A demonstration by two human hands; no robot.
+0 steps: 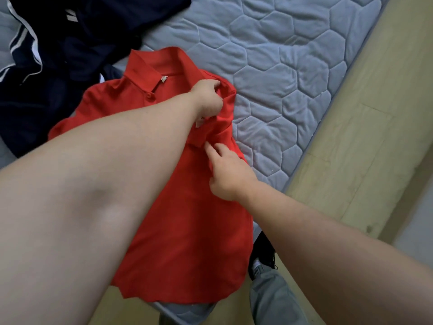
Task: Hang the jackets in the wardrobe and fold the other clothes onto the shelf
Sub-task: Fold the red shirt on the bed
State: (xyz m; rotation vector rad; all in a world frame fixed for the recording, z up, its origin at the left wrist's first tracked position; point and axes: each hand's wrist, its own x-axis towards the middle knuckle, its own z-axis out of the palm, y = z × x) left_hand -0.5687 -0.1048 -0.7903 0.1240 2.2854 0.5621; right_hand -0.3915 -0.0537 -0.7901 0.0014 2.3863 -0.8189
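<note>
Head view: the red shirt [178, 207] lies flat on the mattress [293, 66]. Its collar is at the far end and its hem hangs over the near edge, so the long axis runs straight away from you. Your left hand [207, 98] reaches across the shirt, its fingers curled into the cloth at the right shoulder, and it's holding a bunch of it. Your right hand [228, 174] sits just below with its fingers [214, 150] stretched out loose. The tips touch the turned-in sleeve edge without clamping it, as far as this angle shows. Both hands are on the shirt's right side, and the right hand is nearer the hem. The fold looks to go inward, towards the button line on your left, so that sleeve edge is your hinge. The dark jacket [58, 43] lies heaped at the far left against the shirt's other side, not yet hung.
</note>
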